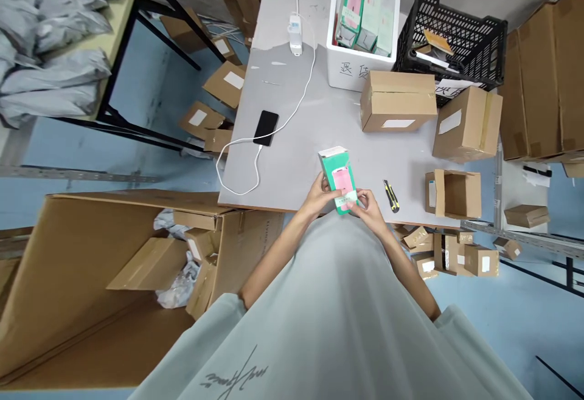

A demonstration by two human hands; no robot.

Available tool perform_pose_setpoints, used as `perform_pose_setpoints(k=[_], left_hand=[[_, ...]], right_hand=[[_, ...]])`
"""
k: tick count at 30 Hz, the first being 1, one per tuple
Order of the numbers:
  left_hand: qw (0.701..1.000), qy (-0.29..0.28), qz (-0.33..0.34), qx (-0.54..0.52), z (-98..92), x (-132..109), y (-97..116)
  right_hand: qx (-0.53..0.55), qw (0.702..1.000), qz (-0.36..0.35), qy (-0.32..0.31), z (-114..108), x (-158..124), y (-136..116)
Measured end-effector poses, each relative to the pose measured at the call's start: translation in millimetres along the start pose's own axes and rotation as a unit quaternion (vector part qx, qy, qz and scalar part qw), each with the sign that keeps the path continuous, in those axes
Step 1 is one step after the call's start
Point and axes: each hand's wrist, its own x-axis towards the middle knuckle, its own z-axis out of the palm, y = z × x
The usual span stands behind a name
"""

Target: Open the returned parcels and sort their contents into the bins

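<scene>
A green box (336, 162) with a pink picture on its face is held over the near edge of the table, tilted slightly. My left hand (320, 194) grips its left side, the thumb lying across the front. At the lower right corner, my right hand (366, 206) closes its fingers on the same box. To the right of my hands lies a yellow and black utility knife (391, 196). An open, empty small cardboard box (462, 194) stands farther right, by the table's edge.
A white foam bin (347, 75) holds several similar boxes at the back, beside a black crate (474, 38). Closed cartons (399, 105) stand before them. A phone (266, 127) on a white cable lies left. A large carton (91, 254) with packaging stands lower left.
</scene>
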Motion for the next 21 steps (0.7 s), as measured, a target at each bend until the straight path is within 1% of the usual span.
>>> perform_pose_setpoints(k=[2, 4, 7, 10, 12, 14, 16, 19, 21], left_hand=[[0.997, -0.056, 0.006, 0.048, -4.7, 2, 11], [0.991, -0.099, 0.005, 0.087, -6.9, 4, 21], [0.983, -0.136, 0.013, 0.121, -7.7, 4, 29], [0.976, -0.171, 0.002, 0.138, -9.0, 3, 26], [0.975, -0.177, -0.019, 0.130, -10.4, 3, 19], [0.980, -0.165, -0.035, 0.106, -12.0, 2, 11], [0.984, -0.146, -0.039, 0.091, -14.2, 2, 6], [0.985, -0.128, -0.038, 0.111, -20.5, 3, 8], [0.980, -0.140, -0.037, 0.134, -27.8, 4, 12]], right_hand=[[0.027, 0.998, 0.022, -0.045, -7, 7, -2], [0.035, 0.997, 0.028, -0.064, -11, 14, -5], [0.039, 0.997, 0.024, -0.055, -13, 19, -8], [0.038, 0.999, 0.012, -0.021, -13, 20, -8], [0.031, 1.000, 0.005, -0.005, -14, 19, -8], [0.024, 1.000, 0.003, -0.012, -17, 20, -11], [0.030, 0.999, -0.003, -0.025, -22, 23, -19], [0.053, 0.998, -0.039, -0.001, -35, 30, -42], [0.061, 0.996, -0.068, 0.017, -45, 36, -61]])
